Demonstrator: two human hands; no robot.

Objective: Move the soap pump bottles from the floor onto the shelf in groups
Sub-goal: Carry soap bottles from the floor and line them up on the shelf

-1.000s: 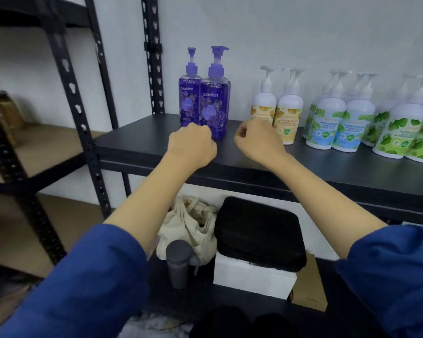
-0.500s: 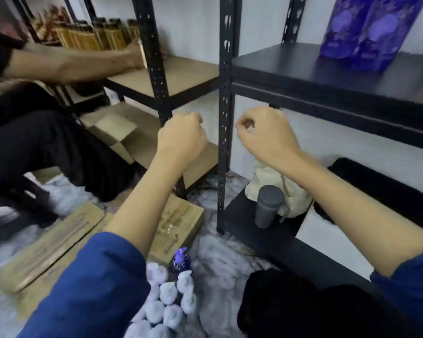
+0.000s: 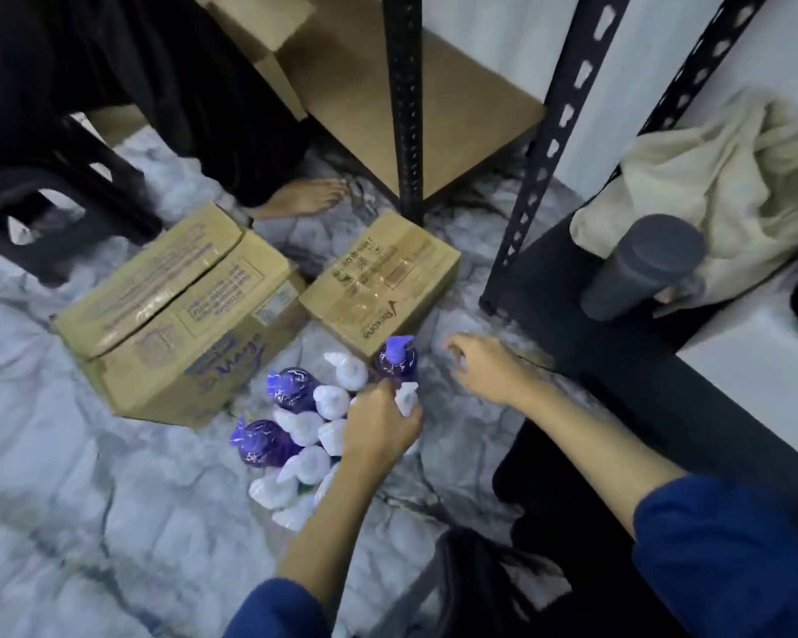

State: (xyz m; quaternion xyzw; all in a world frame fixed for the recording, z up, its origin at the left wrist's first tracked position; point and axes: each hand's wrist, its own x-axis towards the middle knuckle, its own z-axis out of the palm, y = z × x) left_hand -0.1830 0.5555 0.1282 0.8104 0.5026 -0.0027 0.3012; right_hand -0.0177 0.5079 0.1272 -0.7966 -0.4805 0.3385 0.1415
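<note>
**Ana:** Gripping, I'd say: the left hand (image 3: 378, 430) has its fingers curled round the white pump head (image 3: 407, 398) of a bottle at the near edge of the cluster of soap pump bottles (image 3: 314, 430) on the floor. Whether it has lifted that bottle at all, I cannot tell.

**Ben:** And the right hand (image 3: 489, 370)?

**Ana:** Holding nothing. Its fingers are loosely bent and apart, hovering just beside the purple bottle (image 3: 395, 363) at the far end of the cluster, not touching it.

**Ben:** How much is left to move?

**Ana:** Plenty, by my reckoning. I count 3 purple bottles and roughly 10 white-capped ones packed together on the marble-patterned floor (image 3: 65, 476), in front of 2 cardboard boxes (image 3: 190, 315). The count of white ones is rough, since the left hand and arm cover some.

**Ben:** Anything on the shelf yet?

**Ana:** Only the lowest black shelf (image 3: 618, 361) on the right shows from here, and it carries a grey tumbler (image 3: 641, 269) and a cream cloth bag (image 3: 733, 177), no soap bottles. The higher shelves are out of view, so what is already done cannot be judged.

**Ben:** So this step?

**Ana:** A fresh pickup, likely 1 bottle per hand, with most of the floor stock not yet moved.
</note>
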